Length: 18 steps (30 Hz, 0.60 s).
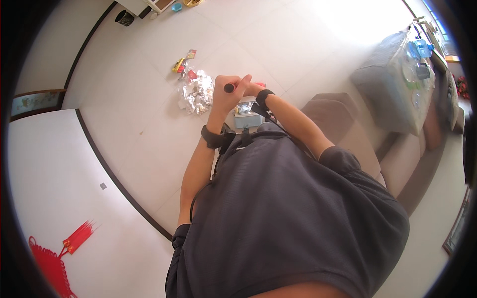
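Observation:
My left hand (226,98) is closed round a handle with a round black end (229,88), seen nearly end-on. Close against it, my right hand (252,89) is curled and partly hidden behind the left; what it grips does not show clearly. A bit of something red (261,84) peeks out beside the right hand. Below the hands, a grey-blue dustpan-like box (248,121) holds shiny scraps. Left of my hands, a heap of crumpled silver wrappers (197,93) lies on the floor, with red and yellow packets (179,65) at its far edge. Both wrists wear black bands.
To the right stand a brown sofa (343,121) and a cloth-covered table (385,74) bearing blue plastic containers. A dark bin (124,18) is at the far left. The white surface (94,164) on the left carries a red tassel ornament (78,237).

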Tool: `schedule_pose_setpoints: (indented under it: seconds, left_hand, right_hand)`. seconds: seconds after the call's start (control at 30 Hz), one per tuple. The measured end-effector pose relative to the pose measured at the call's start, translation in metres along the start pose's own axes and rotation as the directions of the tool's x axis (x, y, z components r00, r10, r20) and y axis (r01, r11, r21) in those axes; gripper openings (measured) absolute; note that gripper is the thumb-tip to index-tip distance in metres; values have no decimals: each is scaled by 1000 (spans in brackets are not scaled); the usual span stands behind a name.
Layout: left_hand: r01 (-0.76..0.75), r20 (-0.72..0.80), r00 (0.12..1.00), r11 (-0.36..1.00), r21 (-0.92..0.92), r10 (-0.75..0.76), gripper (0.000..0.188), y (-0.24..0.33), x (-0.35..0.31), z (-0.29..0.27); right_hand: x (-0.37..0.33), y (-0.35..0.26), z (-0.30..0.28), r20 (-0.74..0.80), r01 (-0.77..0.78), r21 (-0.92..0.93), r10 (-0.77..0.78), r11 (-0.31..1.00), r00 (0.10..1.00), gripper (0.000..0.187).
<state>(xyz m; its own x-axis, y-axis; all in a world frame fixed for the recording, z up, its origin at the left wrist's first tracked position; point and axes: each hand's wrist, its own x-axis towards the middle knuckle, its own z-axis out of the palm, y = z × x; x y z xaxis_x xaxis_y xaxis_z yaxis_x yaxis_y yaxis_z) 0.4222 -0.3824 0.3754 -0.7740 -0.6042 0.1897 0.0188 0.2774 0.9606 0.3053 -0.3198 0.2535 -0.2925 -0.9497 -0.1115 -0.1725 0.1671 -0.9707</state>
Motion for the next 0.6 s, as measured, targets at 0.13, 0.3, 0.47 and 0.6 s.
schedule_pose_setpoints:
  seconds: [0.13,0.3,0.47,0.6]
  left_hand:
    - [44,59,997,999,8,-45,51,4,1,-6]
    - [123,93,989,989,-84,-115,54,8,9,-1]
    - [152,194,972,985,-84,-133,52,21,28,10]
    - [155,203,971,981,-119,-129,55,25,44,18]
  right_hand:
    - [-3,5,6,49,-14,16,13,1000,999,16]
    - [-9,8,8,139,-45,39,39,998,990,16]
    - [-16,18,-3,171,-108,83,93,991,981,17]
    - [-19,25,-17,180,-150,139,124,979,976,17]
